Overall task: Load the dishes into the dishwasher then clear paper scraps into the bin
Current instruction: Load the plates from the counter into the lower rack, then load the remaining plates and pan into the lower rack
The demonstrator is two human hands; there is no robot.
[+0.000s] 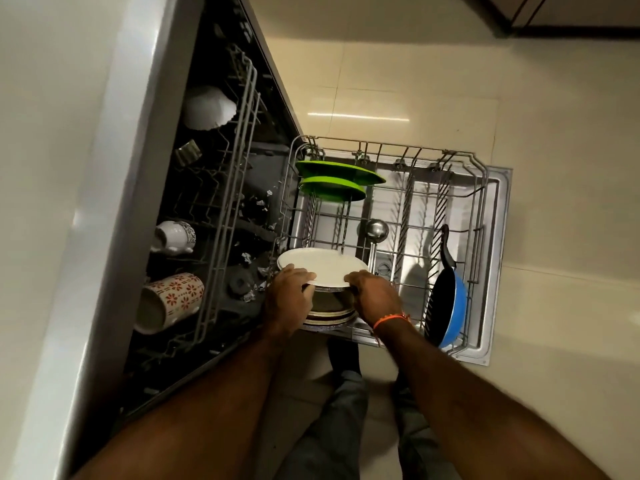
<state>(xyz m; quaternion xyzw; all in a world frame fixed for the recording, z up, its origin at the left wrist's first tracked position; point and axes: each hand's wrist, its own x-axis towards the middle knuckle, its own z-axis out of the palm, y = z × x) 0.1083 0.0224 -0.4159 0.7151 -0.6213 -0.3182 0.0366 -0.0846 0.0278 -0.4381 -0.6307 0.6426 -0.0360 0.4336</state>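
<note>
A white plate [320, 268] is held by the left hand [287, 296] and right hand [375, 297] over the lower rack [481, 188], near two green plates [337, 178].

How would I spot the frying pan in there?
Find the pulled-out lower rack of the open dishwasher. Along its right side, a frying pan stands on edge, handle pointing away from the person. It is the only blue thing there, black inside, unlike the green plates at the far left corner.

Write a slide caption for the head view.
Both hands lower a round white plate into the grey wire dishwasher rack.
</note>
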